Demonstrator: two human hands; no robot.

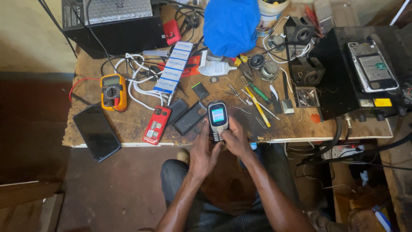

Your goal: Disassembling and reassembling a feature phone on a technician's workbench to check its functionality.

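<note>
A small keypad phone (217, 118) with a lit colour screen is held upright over the near edge of the wooden workbench (296, 124). My left hand (203, 152) grips its lower left side. My right hand (235, 139) grips its lower right, with the thumb on the keypad. Just left of it lie a dark phone back cover (189, 118) and a red opened phone (156, 124).
A black smartphone (96, 132) overhangs the bench's left corner. A yellow multimeter (113, 91), white cables, a blue cloth (231, 25), screwdrivers (257, 101), tweezers and black boxes crowd the bench. A dismantled smartphone (372, 66) lies on a black unit at right.
</note>
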